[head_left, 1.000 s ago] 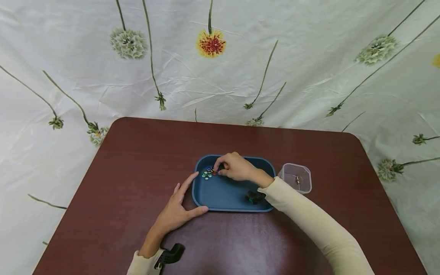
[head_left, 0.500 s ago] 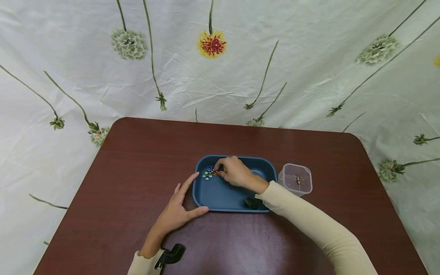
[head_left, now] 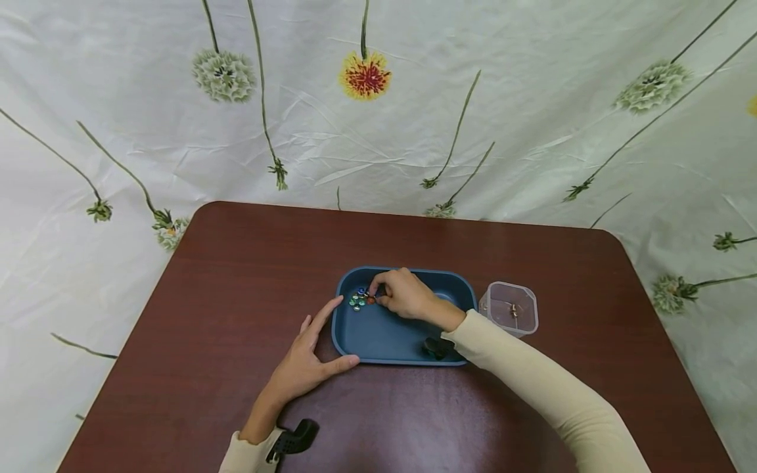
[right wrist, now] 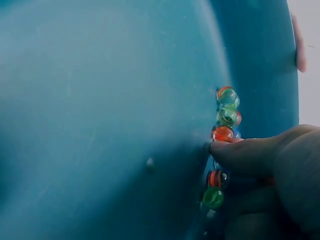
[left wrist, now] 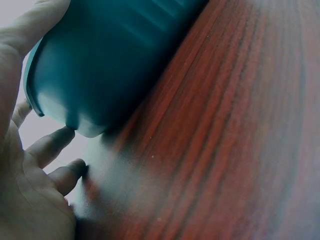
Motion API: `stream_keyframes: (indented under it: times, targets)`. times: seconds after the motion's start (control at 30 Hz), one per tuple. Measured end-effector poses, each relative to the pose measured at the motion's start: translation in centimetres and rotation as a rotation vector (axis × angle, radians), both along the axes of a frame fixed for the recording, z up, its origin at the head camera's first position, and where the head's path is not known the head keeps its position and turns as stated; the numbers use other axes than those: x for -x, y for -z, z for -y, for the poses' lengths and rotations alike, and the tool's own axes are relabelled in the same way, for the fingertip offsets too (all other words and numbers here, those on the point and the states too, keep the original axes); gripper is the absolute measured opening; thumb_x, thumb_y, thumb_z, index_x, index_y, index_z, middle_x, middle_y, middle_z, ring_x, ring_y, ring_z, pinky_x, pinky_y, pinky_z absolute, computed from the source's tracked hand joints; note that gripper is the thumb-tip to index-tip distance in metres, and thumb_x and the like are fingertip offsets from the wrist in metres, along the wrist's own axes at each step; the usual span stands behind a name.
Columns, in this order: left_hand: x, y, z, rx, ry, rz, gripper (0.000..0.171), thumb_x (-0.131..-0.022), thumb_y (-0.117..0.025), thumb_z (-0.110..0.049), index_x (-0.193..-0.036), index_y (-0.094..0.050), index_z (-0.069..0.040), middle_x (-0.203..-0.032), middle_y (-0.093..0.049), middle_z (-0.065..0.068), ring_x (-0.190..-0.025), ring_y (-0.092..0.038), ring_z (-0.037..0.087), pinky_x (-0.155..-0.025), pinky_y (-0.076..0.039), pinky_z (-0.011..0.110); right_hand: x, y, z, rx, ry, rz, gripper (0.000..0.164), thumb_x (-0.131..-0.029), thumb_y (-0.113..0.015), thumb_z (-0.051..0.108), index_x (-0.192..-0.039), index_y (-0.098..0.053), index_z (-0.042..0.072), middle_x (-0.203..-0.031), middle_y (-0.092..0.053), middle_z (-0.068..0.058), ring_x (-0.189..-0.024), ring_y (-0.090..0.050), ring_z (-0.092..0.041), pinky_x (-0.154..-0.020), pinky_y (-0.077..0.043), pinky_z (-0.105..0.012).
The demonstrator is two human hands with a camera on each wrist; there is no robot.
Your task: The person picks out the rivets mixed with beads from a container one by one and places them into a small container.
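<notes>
A blue tray [head_left: 378, 338] with raised sides sits on the table, and several glass marbles [head_left: 357, 300] lie clustered in its far left part. My left hand [head_left: 301, 364] is spread around the tray's left end, thumb at the front corner and a fingertip at the left rim. In the left wrist view its fingers [left wrist: 52, 145] are by the tray's outer wall. My right hand [head_left: 408, 295] reaches into the tray, thumb and index finger pinching at a marble. The right wrist view has the thumb [right wrist: 245, 152] against an orange marble [right wrist: 222, 134], with a green marble [right wrist: 213, 198] nearby; the other fingers are partly hidden.
Just right of the tray, a clear plastic container [head_left: 510, 285] holds a small shiny metallic item [head_left: 513, 309]. The dark red wood table [head_left: 266, 249] has a flower-printed cloth [head_left: 520, 98] behind it. Black wrist straps [head_left: 292, 439] are worn on both arms.
My right hand has come slightly down and toward me, its fingertips still at the marbles. My left hand keeps its place on the tray.
</notes>
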State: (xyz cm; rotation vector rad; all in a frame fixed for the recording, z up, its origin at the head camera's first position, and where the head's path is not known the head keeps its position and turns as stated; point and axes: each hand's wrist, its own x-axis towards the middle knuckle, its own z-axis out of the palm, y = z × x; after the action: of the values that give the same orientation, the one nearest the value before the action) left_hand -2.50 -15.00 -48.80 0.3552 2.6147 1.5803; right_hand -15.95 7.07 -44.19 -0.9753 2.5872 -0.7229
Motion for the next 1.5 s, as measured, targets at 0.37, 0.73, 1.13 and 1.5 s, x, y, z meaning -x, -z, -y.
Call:
stream_keyframes:
  times: [0.37, 0.73, 1.13, 1.5]
  targets:
    - [-0.04, -0.02, 0.05, 0.002, -0.003, 0.000, 0.100, -0.082, -0.082, -0.040, -0.161, -0.022, -0.031, -0.163, -0.029, -0.003, -0.148, -0.035, 0.028, -0.123, -0.001, 0.063, 0.11, 0.21, 0.16, -0.008, -0.020, -0.002, 0.015, -0.095, -0.069, 0.009, -0.109, -0.074, 0.007, -0.052, -0.051, 0.002, -0.043, -0.043, -0.008, -0.043, -0.034, -0.018]
    - [0.04, -0.13, -0.05, -0.007, 0.011, 0.008, 0.098, -0.083, -0.082, -0.039, -0.161, -0.022, -0.031, -0.164, -0.029, 0.000, -0.149, -0.033, 0.031, -0.123, 0.001, 0.063, 0.25, 0.44, -0.15, -0.050, -0.047, -0.030, 0.020, -0.097, -0.069, 0.016, -0.114, -0.075, 0.008, -0.057, -0.057, 0.003, -0.044, -0.047, -0.006, -0.043, -0.037, -0.017]
    - [0.12, -0.11, -0.07, -0.013, 0.003, 0.011, 0.099, -0.083, -0.082, -0.039, -0.161, -0.022, -0.030, -0.163, -0.030, 0.000, -0.148, -0.034, 0.030, -0.123, 0.001, 0.063, 0.57, 0.60, -0.77, -0.066, -0.095, -0.049, 0.019, -0.096, -0.069, 0.014, -0.114, -0.074, 0.009, -0.054, -0.051, 0.004, -0.044, -0.045, -0.006, -0.043, -0.036, -0.018]
    - [0.03, 0.02, 0.01, -0.007, 0.004, 0.014, 0.099, -0.083, -0.082, -0.039, -0.161, -0.021, -0.032, -0.163, -0.029, -0.001, -0.148, -0.035, 0.030, -0.123, 0.001, 0.062, 0.52, 0.65, -0.68, -0.045, -0.118, -0.074, 0.017, -0.097, -0.067, 0.017, -0.110, -0.075, 0.007, -0.078, -0.070, -0.002, -0.054, -0.053, -0.004, -0.051, -0.045, -0.019]
